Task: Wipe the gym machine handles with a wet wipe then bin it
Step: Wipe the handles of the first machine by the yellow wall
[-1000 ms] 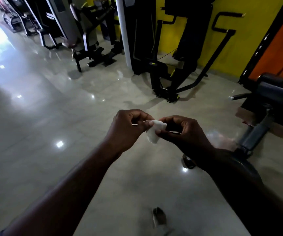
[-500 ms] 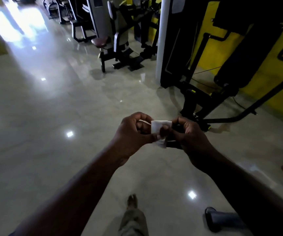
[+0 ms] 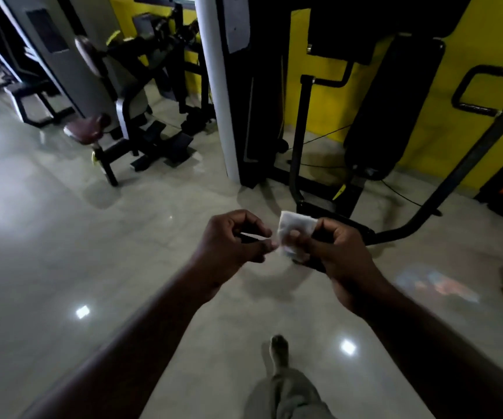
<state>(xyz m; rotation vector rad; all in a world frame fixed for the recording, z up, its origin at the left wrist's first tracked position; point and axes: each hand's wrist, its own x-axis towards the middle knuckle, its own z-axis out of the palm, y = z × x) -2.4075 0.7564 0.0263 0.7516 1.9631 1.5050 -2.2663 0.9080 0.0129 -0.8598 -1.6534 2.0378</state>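
A small white wet wipe [image 3: 297, 225] is held up in front of me over the glossy floor. My right hand [image 3: 339, 255] pinches it from the right and also holds a dark flat object against the palm. My left hand [image 3: 233, 238] has curled fingers, and its thumb and fingertip meet the wipe's lower left edge. Just beyond my hands stands a black gym machine [image 3: 300, 131] with a long pad. Its looped black handle [image 3: 480, 86] sticks out on a slanted arm at the right.
A seated machine with a maroon seat [image 3: 88, 131] stands at the left, and a white pillar [image 3: 218, 86] rises beside the black machine. A yellow wall [image 3: 456, 40] closes the back. My foot [image 3: 279, 352] is below my hands on the tiled floor.
The view has swung and come closer to the black machine. My hands have drawn slightly apart, and the wipe now stands more spread out at my right hand's fingertips.
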